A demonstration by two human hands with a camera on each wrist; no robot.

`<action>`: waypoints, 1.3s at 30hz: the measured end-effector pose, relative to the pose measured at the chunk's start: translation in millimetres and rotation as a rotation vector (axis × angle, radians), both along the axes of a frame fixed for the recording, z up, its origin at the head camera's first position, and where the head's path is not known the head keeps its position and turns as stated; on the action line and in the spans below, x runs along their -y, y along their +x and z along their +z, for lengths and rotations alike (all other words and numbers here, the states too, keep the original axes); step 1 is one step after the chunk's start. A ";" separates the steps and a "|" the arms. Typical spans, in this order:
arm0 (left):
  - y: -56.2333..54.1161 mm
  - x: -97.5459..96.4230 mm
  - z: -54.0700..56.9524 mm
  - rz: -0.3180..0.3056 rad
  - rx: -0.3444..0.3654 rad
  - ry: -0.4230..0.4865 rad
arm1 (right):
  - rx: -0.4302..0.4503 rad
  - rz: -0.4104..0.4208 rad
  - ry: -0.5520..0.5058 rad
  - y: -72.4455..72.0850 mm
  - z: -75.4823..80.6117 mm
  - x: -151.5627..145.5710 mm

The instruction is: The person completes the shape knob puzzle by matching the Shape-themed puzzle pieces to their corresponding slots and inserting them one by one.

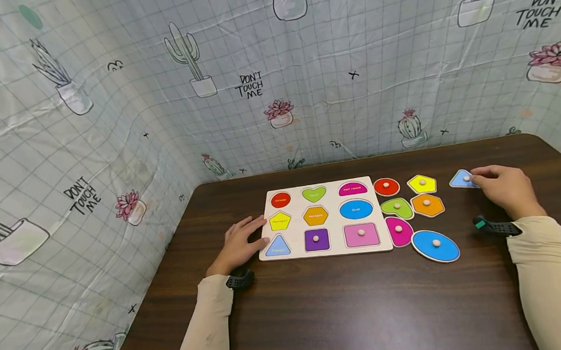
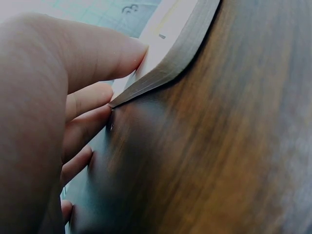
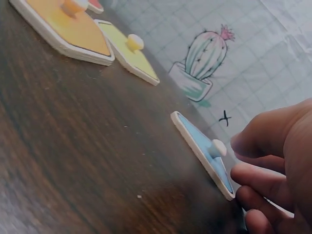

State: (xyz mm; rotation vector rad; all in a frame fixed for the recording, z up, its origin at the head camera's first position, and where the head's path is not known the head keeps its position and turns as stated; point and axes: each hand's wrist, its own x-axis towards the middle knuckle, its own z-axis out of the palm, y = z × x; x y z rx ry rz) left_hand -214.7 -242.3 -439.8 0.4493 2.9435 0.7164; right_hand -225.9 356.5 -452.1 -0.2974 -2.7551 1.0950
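Note:
A white shape puzzle board lies on the table, a purple square piece and a pink rectangle piece in its front row. My left hand rests at the board's left edge, fingers extended; up close, the thumb touches the board's edge. On the right, my right hand is at a light blue triangle piece lying on the table. Its thumb and fingertips are right beside the triangle's knob, which shows uncovered.
Right of the board lie loose knobbed pieces: a red circle, yellow pentagon, green heart, orange hexagon, magenta half round and blue oval. A printed cloth hangs behind the dark wooden table.

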 end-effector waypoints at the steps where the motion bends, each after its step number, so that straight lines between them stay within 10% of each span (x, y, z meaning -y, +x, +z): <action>1: -0.3 -0.3 0.1 0.000 -0.001 0.001 | 0.001 0.003 0.007 -0.3 -0.7 0.0; 39: -1.0 1.0 -2.2 0.002 -0.005 0.009 | -0.028 0.044 0.127 -0.6 -1.1 8.5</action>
